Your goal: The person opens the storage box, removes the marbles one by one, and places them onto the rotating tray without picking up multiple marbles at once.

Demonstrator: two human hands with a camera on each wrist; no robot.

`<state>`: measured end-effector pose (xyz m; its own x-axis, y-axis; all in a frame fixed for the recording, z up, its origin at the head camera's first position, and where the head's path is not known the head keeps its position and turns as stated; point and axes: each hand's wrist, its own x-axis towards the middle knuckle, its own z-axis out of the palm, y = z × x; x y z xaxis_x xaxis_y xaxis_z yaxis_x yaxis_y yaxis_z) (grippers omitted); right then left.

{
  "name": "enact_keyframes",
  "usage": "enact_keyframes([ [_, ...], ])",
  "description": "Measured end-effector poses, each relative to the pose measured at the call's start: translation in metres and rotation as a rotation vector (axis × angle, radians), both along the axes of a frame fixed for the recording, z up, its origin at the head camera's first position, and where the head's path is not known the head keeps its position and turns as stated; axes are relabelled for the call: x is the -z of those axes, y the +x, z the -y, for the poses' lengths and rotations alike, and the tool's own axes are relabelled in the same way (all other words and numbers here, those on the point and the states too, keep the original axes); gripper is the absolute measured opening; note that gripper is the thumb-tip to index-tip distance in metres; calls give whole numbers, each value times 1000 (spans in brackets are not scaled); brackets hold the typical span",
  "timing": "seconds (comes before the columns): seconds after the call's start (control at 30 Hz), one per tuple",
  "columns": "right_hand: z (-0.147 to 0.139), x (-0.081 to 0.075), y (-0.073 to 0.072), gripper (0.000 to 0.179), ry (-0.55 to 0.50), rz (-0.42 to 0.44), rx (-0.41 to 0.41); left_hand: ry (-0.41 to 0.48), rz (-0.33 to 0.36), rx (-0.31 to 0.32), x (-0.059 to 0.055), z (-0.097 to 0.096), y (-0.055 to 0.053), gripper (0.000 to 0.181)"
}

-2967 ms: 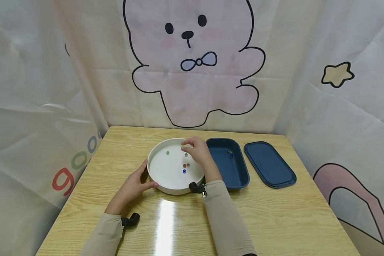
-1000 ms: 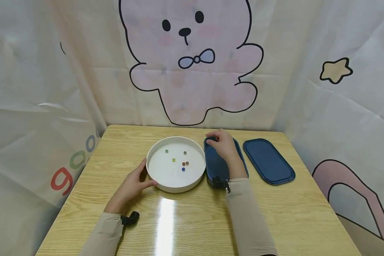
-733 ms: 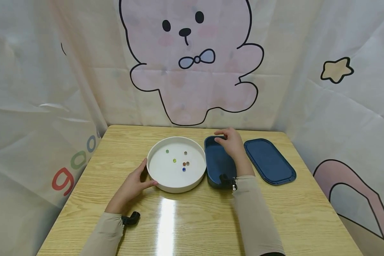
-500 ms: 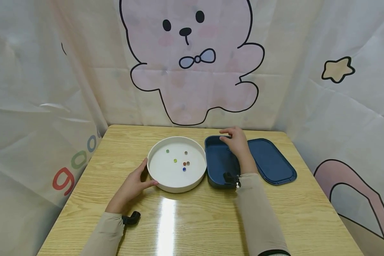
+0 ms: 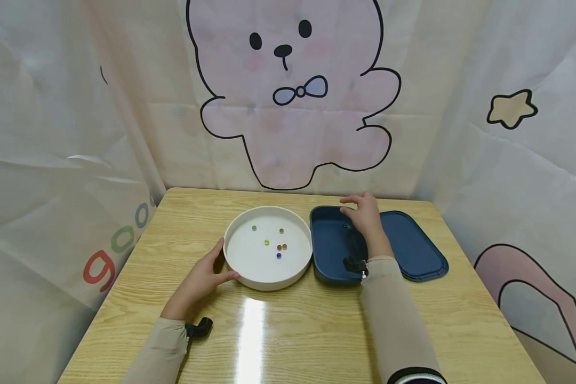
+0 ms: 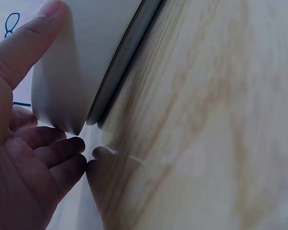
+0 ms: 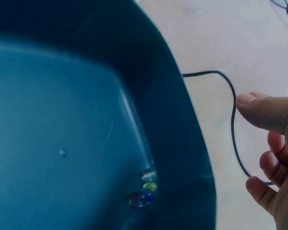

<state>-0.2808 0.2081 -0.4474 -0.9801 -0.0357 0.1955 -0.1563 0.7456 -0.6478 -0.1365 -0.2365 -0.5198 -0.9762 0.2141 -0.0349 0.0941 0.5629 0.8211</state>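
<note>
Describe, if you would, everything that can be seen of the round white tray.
The round white tray is shallow and open-topped, with a flat floor and a low wall, and looks like smooth plastic. It stands level on the wood-grain table, left of the dark blue box, so close that contact cannot be told. Six small marbles of several colours lie on its floor. The left hand rests against the outside of its left wall, thumb toward the near edge.
</note>
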Motion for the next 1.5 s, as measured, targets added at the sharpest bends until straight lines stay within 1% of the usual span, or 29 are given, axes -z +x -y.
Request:
enact_keyframes([
  [0.17, -5, 9, -4, 26, 15, 26, 27, 0, 0, -1, -1, 0, 0, 121],
  [0.4, -11, 22, -7, 24, 102, 73, 43, -6, -3, 3, 2, 0, 0, 122],
  [0.57, -15, 29, -7, 23, 130, 94, 62, 9, -6, -2, 2, -1, 1, 122],
  [0.67, -17, 31, -7, 25, 146, 110, 66, 13, 0, -3, 1, -2, 1, 122],
  [0.83, -17, 34, -5, 27, 162, 133, 81, -6, -1, -1, 1, -2, 2, 123],
  [1.03, -17, 37, -5, 26, 151, 153, 107, -4, 2, -9, 0, -1, 2, 122],
  [1.2, -15, 37, -7, 26, 174, 180, 123, -23, -1, -9, 2, 0, 2, 121],
  [1.37, -15, 39, -7, 25, 210, 209, 131, -13, 5, -6, 3, 0, 1, 121],
  [1.5, -15, 40, -7, 25, 210, 231, 141, -11, 14, -10, 3, 0, 1, 123],
])
